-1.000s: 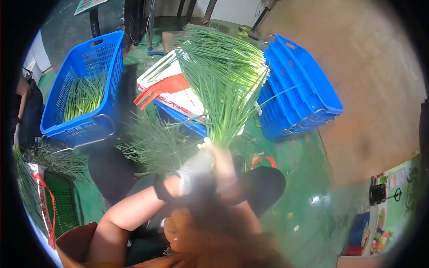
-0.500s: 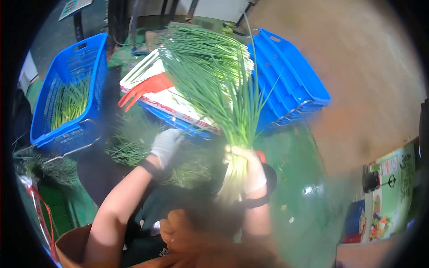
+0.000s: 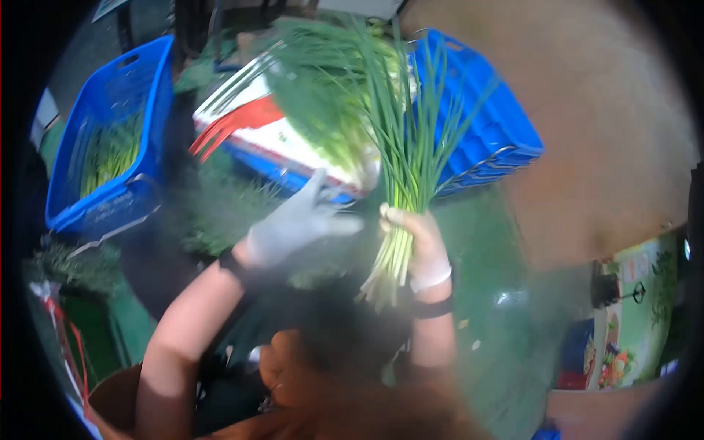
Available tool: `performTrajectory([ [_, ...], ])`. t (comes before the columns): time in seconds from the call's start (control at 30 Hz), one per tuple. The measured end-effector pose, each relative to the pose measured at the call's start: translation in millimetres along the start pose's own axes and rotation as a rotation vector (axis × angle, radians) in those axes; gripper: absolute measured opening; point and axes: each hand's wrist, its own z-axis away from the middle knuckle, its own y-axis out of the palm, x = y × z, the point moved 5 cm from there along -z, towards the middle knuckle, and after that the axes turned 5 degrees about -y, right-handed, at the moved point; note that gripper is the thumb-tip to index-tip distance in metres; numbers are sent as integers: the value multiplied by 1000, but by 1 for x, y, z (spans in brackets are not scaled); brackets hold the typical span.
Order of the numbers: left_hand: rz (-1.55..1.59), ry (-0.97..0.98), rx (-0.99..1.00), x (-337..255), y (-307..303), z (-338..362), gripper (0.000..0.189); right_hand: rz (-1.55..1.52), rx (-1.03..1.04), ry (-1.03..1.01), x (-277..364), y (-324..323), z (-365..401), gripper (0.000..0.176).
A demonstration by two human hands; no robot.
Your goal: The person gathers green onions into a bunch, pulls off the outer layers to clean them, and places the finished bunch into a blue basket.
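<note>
My gloved right hand (image 3: 422,242) grips a bunch of green onions (image 3: 407,169) near the white root ends, with the long green leaves fanning upward. To its left, my gloved left hand (image 3: 301,224) is spread with fingers apart and holds nothing, just below the edge of a white box (image 3: 257,139). A pile of green onions (image 3: 323,88) lies on the box, its lower part blurred. Red strips (image 3: 238,125) rest on the box's left side.
A blue basket (image 3: 150,103) at the left holds more green onions (image 3: 114,158). Stacked blue baskets (image 3: 488,110) stand behind the held bunch on the right. Cut leaves (image 3: 227,209) are scattered below the box on the green floor (image 3: 491,323).
My left hand has moved up and right, its fingers spreading. My right hand has risen slightly with a smaller-looking bunch, and more onions now lie separately on the box's front part.
</note>
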Motion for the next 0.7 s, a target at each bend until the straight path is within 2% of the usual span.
performTrajectory([
  [0.03, 123, -69, 50, -11, 4, -5, 94, 62, 65, -58, -1, 22, -4, 45],
  [0.07, 160, -8, 152, -28, 12, -10, 74, 124, 133, -128, 0, 45, -6, 47],
  [0.13, 259, 27, -90, -24, 7, -14, 45, 347, 246, -217, -22, 69, -25, 62],
  [0.2, 285, -17, -371, -16, -18, -19, 26, 536, 215, -315, -29, 85, -40, 90],
  [0.27, 395, 28, -407, -14, -32, -26, 18, 658, 227, -467, -22, 96, -45, 95],
  [0.3, 407, 51, -484, -13, -43, -28, 17, 649, 241, -472, -18, 98, -44, 95],
  [0.33, 417, 74, -562, -17, -53, -25, 16, 625, 259, -364, -8, 104, -38, 87],
  [0.37, 559, 136, -608, -27, -60, -20, 17, 602, 278, -259, -5, 107, -34, 80],
  [0.4, 602, 198, -652, -39, -70, -14, 16, 594, 291, -264, -11, 103, -32, 80],
  [0.47, 612, 325, -697, -51, -107, -12, 8, 752, -128, -808, 0, 79, -13, 59],
  [0.53, 710, 415, -834, -59, -128, -5, 10, 803, -273, -722, -11, 72, 10, 43],
  [0.57, 660, 421, -959, -59, -138, -2, 9, 875, -253, -910, -13, 88, 16, 40],
  [0.6, 655, 415, -956, -54, -139, -5, 9, 809, -236, -861, -19, 98, 15, 35],
  [0.67, 645, 389, -952, -48, -131, -3, 16, 752, -107, -495, -34, 102, 4, 25],
  [0.7, 708, 394, -937, -43, -133, -8, 16, 800, -116, -716, -38, 102, -3, 17],
])
